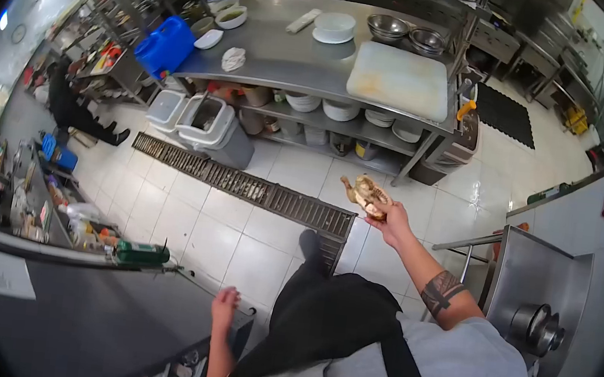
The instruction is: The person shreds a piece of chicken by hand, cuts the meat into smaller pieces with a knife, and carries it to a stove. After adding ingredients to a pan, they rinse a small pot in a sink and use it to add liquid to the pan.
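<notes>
My right hand [388,222] is stretched forward over the tiled floor, its fingers wrapped around a piece of chicken [367,193]. The chicken is pale and browned, with a leg end pointing away from me. Down at my left side, my left hand [227,301] hangs loosely with its fingers a little bent and nothing visible in it. It is near the corner of a steel counter [94,314] and touches nothing.
Ahead stands a steel worktable [281,45] with a white cutting board [400,79], metal bowls [387,27] and a blue jerrycan [163,45]. Grey bins [215,134] stand by a floor drain grate [243,184]. A steel sink unit [530,274] is at right. Another person [76,107] is far left.
</notes>
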